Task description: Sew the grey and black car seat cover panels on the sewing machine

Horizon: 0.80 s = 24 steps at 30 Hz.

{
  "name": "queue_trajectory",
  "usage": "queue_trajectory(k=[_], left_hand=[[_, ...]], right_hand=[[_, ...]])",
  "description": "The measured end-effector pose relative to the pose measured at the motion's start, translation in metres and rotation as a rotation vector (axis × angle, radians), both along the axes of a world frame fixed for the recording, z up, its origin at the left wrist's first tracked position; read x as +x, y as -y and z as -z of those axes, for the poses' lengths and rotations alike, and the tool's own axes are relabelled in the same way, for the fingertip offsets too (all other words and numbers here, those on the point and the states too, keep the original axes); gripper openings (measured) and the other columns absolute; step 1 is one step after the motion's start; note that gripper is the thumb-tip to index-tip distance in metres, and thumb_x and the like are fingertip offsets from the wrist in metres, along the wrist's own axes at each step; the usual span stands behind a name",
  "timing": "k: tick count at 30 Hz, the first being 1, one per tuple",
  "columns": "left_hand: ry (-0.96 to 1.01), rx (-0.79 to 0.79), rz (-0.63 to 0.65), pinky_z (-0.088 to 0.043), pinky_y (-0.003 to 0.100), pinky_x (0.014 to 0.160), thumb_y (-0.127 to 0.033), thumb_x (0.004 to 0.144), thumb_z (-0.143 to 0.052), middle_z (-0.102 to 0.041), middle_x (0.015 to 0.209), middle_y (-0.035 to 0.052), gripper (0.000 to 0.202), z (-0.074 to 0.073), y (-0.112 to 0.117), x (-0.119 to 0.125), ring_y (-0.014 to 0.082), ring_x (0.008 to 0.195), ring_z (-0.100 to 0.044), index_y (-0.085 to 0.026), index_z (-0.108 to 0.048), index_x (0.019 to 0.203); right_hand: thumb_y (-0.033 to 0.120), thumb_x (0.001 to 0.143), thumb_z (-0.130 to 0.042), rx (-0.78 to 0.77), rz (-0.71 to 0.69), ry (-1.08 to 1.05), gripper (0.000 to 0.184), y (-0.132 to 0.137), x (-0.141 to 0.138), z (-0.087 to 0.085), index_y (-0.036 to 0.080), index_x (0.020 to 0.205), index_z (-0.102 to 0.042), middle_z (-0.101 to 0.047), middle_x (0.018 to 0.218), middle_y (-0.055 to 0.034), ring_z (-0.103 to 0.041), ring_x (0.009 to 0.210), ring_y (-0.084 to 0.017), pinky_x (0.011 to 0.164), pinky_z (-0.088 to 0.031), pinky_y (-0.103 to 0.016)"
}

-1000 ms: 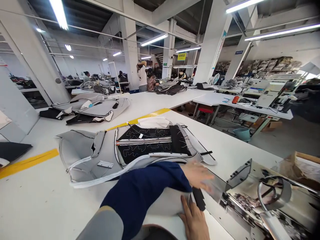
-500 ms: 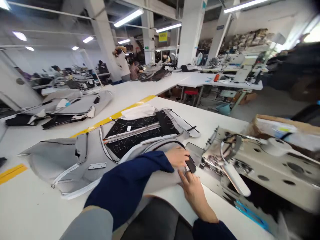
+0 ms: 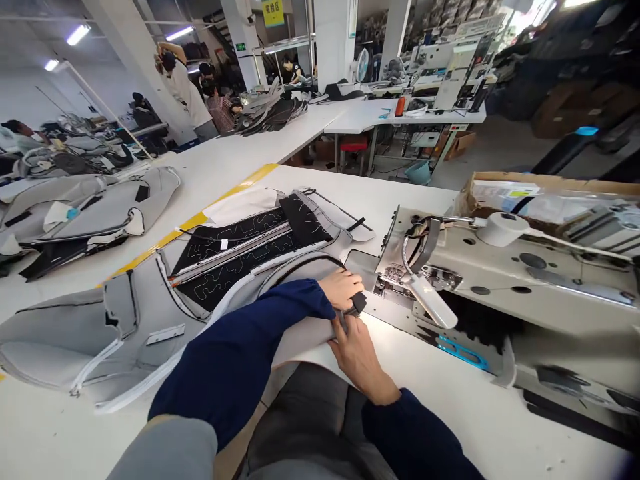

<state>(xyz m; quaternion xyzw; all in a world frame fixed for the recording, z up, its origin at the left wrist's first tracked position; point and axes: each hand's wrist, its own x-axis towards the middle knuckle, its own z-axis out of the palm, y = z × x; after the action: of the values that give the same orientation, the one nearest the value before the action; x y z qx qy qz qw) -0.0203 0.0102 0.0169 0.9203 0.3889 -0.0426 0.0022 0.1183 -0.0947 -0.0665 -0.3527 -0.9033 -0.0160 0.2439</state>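
Note:
A large grey seat cover (image 3: 200, 343) with black stitched panels and white edging is spread over the white table. My left hand (image 3: 343, 289), its arm in a navy sleeve, lies over the cover's right end with fingers curled onto a short black fabric strip (image 3: 359, 304). Just below it, my right hand (image 3: 357, 350) pinches the edge beside the strip with thumb and fingers. Both hands nearly touch, and the pinched edge is partly hidden. Immediately to their right stands a sewing machine (image 3: 480, 273), its needle area close to the strip.
Blue thread snips (image 3: 463, 352) lie on the machine bed. Behind the machine is a cardboard box (image 3: 467, 193). More grey covers (image 3: 115, 207) rest on the far left of the table (image 3: 240, 160). Several people work farther back.
The view has turned right and down, bringing more of the machine into sight. My left fingers have curled further over the black strip, and my right hand has closed in beside it.

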Motion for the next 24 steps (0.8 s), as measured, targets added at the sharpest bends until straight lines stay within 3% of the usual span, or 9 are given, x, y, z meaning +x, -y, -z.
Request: queue_trajectory(k=[4,6,10,16,19,21,24], left_hand=[[-0.032,0.203,-0.086,-0.031,0.045,0.101,-0.038,0.080,-0.054,-0.054,0.124,0.0128,0.037,-0.006,-0.007,-0.017,0.0296,0.116,-0.045,-0.014,-0.061,0.107],[-0.037,0.249,-0.216,-0.033,0.047,0.097,-0.036,0.080,-0.053,-0.052,0.127,0.0134,0.038,-0.013,-0.012,-0.033,0.0311,0.116,-0.045,-0.015,-0.060,0.111],[-0.061,0.148,-0.428,-0.042,0.039,0.079,-0.032,0.089,-0.042,-0.060,0.107,0.0092,0.034,-0.016,-0.015,-0.059,0.0254,0.095,-0.056,-0.021,-0.057,0.117],[0.014,0.143,-0.531,-0.043,0.033,0.078,-0.034,0.096,-0.034,-0.059,0.104,0.0074,0.035,-0.015,-0.014,-0.073,0.0209,0.092,-0.056,-0.024,-0.054,0.122],[0.028,0.174,-0.486,-0.040,0.038,0.091,-0.033,0.096,-0.037,-0.057,0.119,0.0102,0.036,-0.019,-0.002,-0.069,0.0236,0.108,-0.053,-0.025,-0.054,0.127],[0.051,0.193,-0.368,-0.033,0.043,0.103,-0.033,0.093,-0.043,-0.045,0.140,0.0105,0.040,-0.017,0.022,-0.057,0.0271,0.128,-0.040,-0.025,-0.052,0.131],[0.042,0.124,-0.177,-0.017,0.051,0.113,-0.035,0.092,-0.043,-0.032,0.152,0.0013,0.046,0.006,0.070,-0.044,0.0263,0.140,-0.026,-0.034,-0.047,0.137]], right_hand=[[0.025,0.091,-0.049,-0.019,0.017,-0.038,0.044,0.004,0.001,0.002,0.009,0.132,-0.044,-0.046,0.106,-0.0170,-0.043,0.092,-0.028,0.074,-0.047,-0.042],[0.024,0.091,-0.049,-0.027,0.018,-0.028,0.043,0.005,0.001,0.000,0.009,0.131,-0.045,-0.047,0.105,-0.0167,-0.043,0.091,-0.028,0.073,-0.047,-0.042],[0.025,0.091,-0.050,-0.006,0.003,-0.002,0.043,0.005,0.001,-0.003,0.006,0.130,-0.047,-0.048,0.103,-0.0183,-0.043,0.091,-0.029,0.072,-0.048,-0.044],[0.024,0.091,-0.051,-0.051,-0.026,-0.032,0.044,0.001,0.002,-0.001,0.012,0.133,-0.046,-0.051,0.100,-0.0158,-0.046,0.087,-0.027,0.071,-0.047,-0.042],[0.023,0.090,-0.053,-0.072,-0.020,-0.063,0.045,0.003,-0.002,0.000,0.013,0.133,-0.046,-0.052,0.103,-0.0166,-0.047,0.090,-0.027,0.074,-0.047,-0.043],[0.023,0.088,-0.054,-0.066,-0.004,-0.106,0.044,0.012,0.001,-0.004,0.014,0.131,-0.048,-0.052,0.109,-0.0174,-0.048,0.096,-0.028,0.077,-0.047,-0.043],[0.022,0.087,-0.053,-0.058,0.042,-0.163,0.039,0.026,0.025,-0.017,0.016,0.125,-0.051,-0.050,0.121,-0.0178,-0.048,0.105,-0.028,0.082,-0.046,-0.043]])
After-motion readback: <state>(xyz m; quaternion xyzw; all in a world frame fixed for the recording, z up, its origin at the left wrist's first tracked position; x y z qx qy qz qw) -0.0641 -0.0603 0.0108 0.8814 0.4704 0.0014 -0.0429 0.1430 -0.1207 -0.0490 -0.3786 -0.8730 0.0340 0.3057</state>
